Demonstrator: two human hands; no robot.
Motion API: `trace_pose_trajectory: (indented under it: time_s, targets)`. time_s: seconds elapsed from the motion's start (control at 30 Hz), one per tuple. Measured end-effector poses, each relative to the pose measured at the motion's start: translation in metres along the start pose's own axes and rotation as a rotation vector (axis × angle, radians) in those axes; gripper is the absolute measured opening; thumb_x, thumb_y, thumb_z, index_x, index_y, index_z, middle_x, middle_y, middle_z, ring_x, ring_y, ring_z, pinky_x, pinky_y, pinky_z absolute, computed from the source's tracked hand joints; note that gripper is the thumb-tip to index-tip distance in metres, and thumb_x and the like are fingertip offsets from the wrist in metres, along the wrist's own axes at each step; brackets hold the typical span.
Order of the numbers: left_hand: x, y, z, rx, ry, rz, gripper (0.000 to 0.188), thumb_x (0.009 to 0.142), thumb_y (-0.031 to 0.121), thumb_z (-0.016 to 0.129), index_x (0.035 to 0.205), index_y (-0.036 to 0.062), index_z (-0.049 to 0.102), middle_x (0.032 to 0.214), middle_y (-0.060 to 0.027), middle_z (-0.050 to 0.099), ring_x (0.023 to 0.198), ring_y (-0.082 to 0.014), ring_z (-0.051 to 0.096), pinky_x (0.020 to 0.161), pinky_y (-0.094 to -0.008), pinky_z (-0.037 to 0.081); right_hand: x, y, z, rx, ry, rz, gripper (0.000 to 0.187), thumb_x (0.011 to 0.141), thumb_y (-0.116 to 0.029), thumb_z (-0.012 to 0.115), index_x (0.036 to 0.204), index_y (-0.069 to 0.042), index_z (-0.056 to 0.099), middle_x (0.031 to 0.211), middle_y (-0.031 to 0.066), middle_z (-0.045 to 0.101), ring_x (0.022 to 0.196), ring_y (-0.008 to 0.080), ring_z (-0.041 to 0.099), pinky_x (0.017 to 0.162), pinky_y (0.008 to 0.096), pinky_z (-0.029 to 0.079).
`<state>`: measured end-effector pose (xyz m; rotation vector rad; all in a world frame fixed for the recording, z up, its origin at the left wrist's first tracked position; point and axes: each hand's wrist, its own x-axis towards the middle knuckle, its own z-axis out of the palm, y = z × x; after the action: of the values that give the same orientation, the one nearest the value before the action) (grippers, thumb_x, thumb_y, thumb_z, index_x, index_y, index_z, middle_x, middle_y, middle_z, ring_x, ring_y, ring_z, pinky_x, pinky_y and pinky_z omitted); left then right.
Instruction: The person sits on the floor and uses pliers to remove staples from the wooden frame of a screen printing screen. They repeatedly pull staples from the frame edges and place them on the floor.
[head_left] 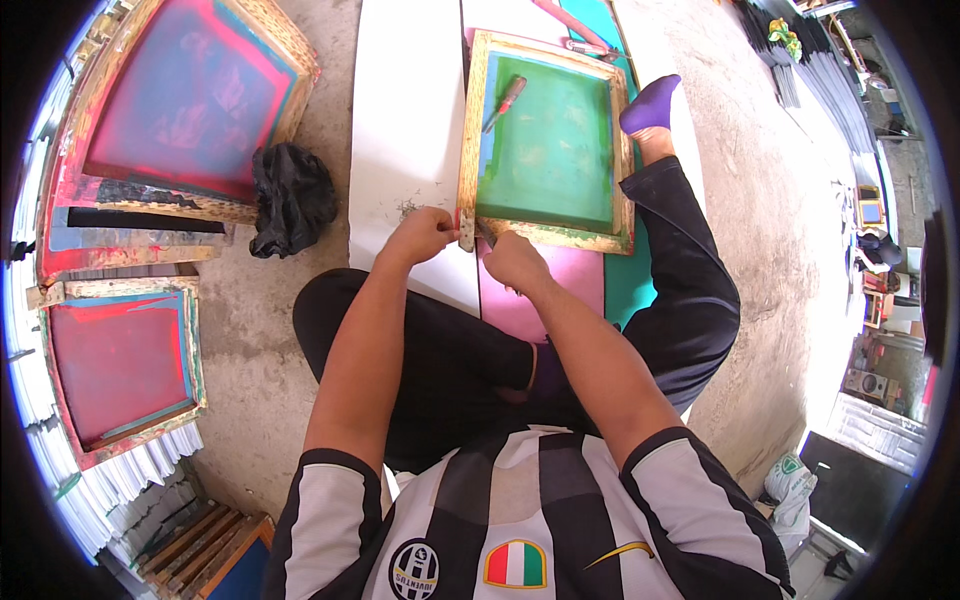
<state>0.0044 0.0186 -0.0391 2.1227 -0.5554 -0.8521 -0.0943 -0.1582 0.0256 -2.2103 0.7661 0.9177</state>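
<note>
In front of me lies a wooden screen-printing frame (625, 150) with green mesh (548, 165). My left hand (425, 235) is closed in a pinch at its near left corner; whatever sits between the fingertips is too small to make out. Just inside that corner, my right hand (515, 262) is closed around a narrow dark tool (486, 233), whose tip meets the near wooden bar. Most of this tool is hidden by my fingers. A screwdriver (508, 102) with a reddish handle rests on the mesh towards its far left.
White, pink (545, 290) and teal boards lie under the frame. Small dark scraps (408, 208) are scattered left of it. A utility knife (588, 47) lies beyond it. At left are a black plastic bag (290, 198) and printing frames with red mesh (120, 365). My socked foot (650, 105) is right of the frame.
</note>
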Motion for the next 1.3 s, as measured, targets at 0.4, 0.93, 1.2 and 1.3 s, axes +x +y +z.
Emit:
trace_pose_trajectory:
  time_s: [0.4,0.93,1.2,1.3]
  targets:
    - [-0.008,0.02,-0.028,0.327,0.198,-0.526,0.036,0.092,0.038,0.076,0.11,0.0068,0.075,0.113,-0.0162,0.075,0.11,-0.0348,0.071,0.088,-0.0472,0.056,0.009,0.015,0.029,0.025,0.186,-0.004,0.042,0.098,-0.033,0.056,0.119,0.001,0.068,0.12,0.029,0.07,0.115,0.044,0.068,0.098,0.0533,0.054]
    - [-0.025,0.019,-0.034,-0.429,0.042,-0.239,0.033,0.098,0.037,0.068,0.098,0.0038,0.072,0.084,-0.0053,0.072,0.061,-0.0108,0.059,0.05,-0.0265,0.04,-0.019,-0.014,0.044,0.233,0.069,-0.327,0.034,0.088,-0.026,0.059,0.103,0.003,0.071,0.1,0.0284,0.072,0.101,0.0447,0.07,0.09,0.0534,0.054]
    - [-0.027,0.002,-0.04,-0.477,0.035,-0.286,0.032,0.101,0.039,0.065,0.092,0.0079,0.067,0.08,-0.0013,0.065,0.063,-0.0108,0.058,0.051,-0.0275,0.039,-0.017,-0.03,0.039,0.474,-0.219,-0.309,0.027,0.09,-0.021,0.063,0.09,0.006,0.063,0.079,0.0212,0.069,0.058,0.0303,0.069,0.057,0.0444,0.055]
    - [-0.022,-0.005,-0.034,-0.448,0.055,-0.289,0.032,0.1,0.039,0.066,0.092,0.0073,0.067,0.079,-0.0011,0.064,0.063,-0.0108,0.058,0.051,-0.0279,0.039,-0.007,-0.026,0.043,0.661,-0.373,-0.26,0.029,0.095,-0.024,0.064,0.1,0.004,0.061,0.083,0.019,0.069,0.062,0.027,0.07,0.053,0.0409,0.055]
